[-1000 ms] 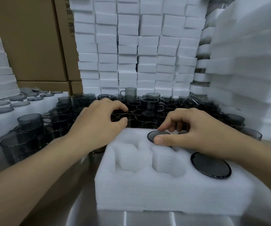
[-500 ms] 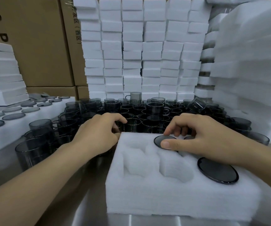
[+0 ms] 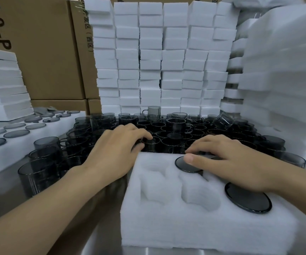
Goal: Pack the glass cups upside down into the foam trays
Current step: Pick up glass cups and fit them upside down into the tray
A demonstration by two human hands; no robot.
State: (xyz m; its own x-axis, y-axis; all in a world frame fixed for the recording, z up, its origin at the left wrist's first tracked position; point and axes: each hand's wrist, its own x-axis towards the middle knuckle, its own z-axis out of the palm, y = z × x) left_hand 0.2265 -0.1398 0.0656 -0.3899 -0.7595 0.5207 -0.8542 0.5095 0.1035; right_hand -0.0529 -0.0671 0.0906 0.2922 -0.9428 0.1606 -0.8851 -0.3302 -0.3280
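Right hand [image 3: 227, 161] presses flat, gripping nothing, on an inverted cup [image 3: 186, 165] seated in the foam tray [image 3: 194, 229]; left hand [image 3: 117, 150] pinches a loose cup [image 3: 148, 143] (two pockets empty), next needing inversion.

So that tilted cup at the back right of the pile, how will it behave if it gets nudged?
The tilted cup leans on its neighbours, so it would probably slip or topple. Being smooth glass, it is likely slick and could chip against the packed cups.

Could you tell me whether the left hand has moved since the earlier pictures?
Yes, slightly. The left hand has edged away from the foam tray toward the loose glass cups, its fingertips now at one cup's rim.
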